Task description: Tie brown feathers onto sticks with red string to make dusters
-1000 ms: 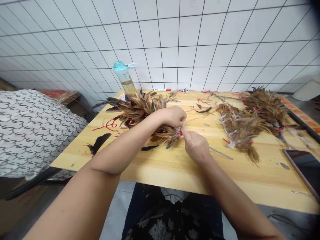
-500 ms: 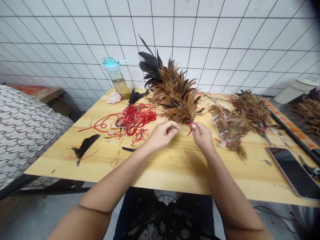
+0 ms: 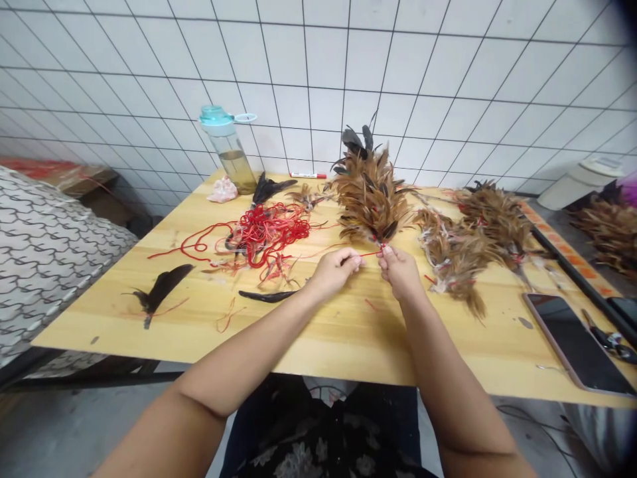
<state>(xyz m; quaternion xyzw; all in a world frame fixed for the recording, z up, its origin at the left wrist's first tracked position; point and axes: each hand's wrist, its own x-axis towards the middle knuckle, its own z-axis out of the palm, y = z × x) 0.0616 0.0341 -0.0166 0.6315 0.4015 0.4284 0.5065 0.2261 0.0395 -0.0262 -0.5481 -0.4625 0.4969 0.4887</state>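
Note:
A bunch of brown and black feathers (image 3: 369, 196) stands upright over the wooden table (image 3: 348, 332), its quill end down. My right hand (image 3: 399, 271) is closed around the base of the bunch. My left hand (image 3: 334, 269) pinches a thin red string (image 3: 367, 254) that runs taut across to the bunch's base. Both hands are close together near the table's middle.
A tangle of red string (image 3: 266, 232) lies left of my hands, with loose black feathers (image 3: 162, 287) nearby. Tied feather bundles (image 3: 472, 242) are piled at the right. A phone (image 3: 572, 342) lies near the right front edge. A water bottle (image 3: 226, 147) stands by the tiled wall.
The feather bunch was lifted off the table from lying at the left to standing upright between my hands. My left hand has now drawn the red string taut.

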